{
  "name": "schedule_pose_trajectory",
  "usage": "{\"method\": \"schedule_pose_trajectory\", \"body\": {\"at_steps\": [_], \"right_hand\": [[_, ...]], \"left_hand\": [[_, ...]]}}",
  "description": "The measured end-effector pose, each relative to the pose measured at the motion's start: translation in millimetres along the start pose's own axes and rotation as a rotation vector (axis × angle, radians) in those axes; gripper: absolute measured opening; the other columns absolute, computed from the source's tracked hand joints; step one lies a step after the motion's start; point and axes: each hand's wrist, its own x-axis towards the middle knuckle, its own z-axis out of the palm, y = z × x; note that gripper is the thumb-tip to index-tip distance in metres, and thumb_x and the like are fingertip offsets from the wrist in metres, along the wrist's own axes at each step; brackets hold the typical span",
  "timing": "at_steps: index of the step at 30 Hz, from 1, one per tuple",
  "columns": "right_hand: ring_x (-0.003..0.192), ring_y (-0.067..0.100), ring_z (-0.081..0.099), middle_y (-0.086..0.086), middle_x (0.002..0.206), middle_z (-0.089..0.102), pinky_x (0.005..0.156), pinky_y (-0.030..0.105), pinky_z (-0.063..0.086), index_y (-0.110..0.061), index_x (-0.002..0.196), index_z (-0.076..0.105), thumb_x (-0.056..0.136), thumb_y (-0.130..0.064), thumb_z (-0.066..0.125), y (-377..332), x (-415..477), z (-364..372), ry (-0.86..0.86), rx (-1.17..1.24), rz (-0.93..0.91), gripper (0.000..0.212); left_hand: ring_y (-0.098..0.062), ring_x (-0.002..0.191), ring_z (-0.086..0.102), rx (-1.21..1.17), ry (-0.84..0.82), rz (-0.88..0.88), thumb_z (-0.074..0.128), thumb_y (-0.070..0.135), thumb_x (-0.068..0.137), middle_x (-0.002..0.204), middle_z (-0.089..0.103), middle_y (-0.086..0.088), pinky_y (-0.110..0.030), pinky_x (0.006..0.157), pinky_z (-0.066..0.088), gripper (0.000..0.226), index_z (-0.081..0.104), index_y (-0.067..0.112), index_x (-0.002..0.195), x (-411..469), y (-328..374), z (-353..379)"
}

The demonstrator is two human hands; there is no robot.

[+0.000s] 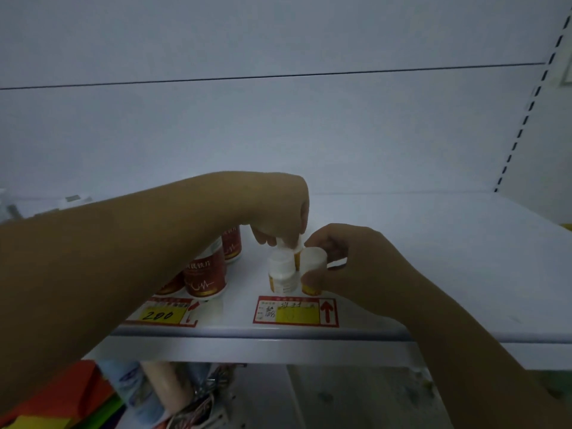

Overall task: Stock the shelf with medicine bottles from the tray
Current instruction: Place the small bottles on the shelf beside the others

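Risk of toppling: three white bottles (280, 264) crowded touching near the shelf (433, 243) front edge, just behind a price tag (295, 311). Right hand (356, 264) wrapped around the right-hand bottle (314, 261), left hand (278, 205) pinching the cap of the rear bottle (286, 245) from above. Any sideways nudge while seating likely to tip the free front bottle (283, 281) over the lip. Red bottles (204, 274) close toward the left edge; open shelf toward the right edge and back.

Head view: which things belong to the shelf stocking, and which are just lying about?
Job: left hand pinching rear white bottle; right hand gripping right white bottle; front white bottle; shelf.
Lying about: red-labelled bottles; price tags; orange object below.
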Motion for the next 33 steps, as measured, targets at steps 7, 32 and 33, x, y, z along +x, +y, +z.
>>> {"method": "schedule_pose_trajectory", "body": {"at_steps": [7,32,33], "right_hand": [[0.077,-0.004,0.060,-0.022,0.087,0.060,0.063,0.006,0.043,-0.033,0.095,0.057,0.073,-0.031,0.076,4.2,-2.2,7.9,0.038,0.001,0.059,0.029],[0.146,0.020,0.001,0.005,0.159,0.006,0.116,0.039,0.002,-0.029,0.148,0.014,0.094,-0.056,0.028,46.5,-70.6,-62.5,-0.007,-0.621,0.360,0.062],[0.146,0.020,0.000,0.005,0.159,0.005,0.116,0.039,0.002,-0.029,0.148,0.014,0.094,-0.056,0.028,45.9,-79.8,-65.1,-0.021,-0.616,0.350,0.062]], "left_hand": [[-0.017,0.079,0.069,-0.020,-0.042,0.000,0.059,0.016,0.089,0.104,0.069,-0.008,-0.024,0.061,0.059,0.028,0.063,0.009,0.116,-1.0,-2.2,6.2],[-0.024,0.147,-0.003,0.219,0.200,0.269,0.020,0.062,0.090,0.160,0.004,-0.003,-0.048,0.117,0.004,0.068,0.013,0.028,0.148,-13.6,23.9,24.4],[-0.023,0.147,-0.002,0.188,0.207,0.274,0.020,0.062,0.090,0.160,0.005,-0.003,-0.047,0.117,0.004,0.068,0.013,0.027,0.148,-14.0,34.0,24.9]]}}
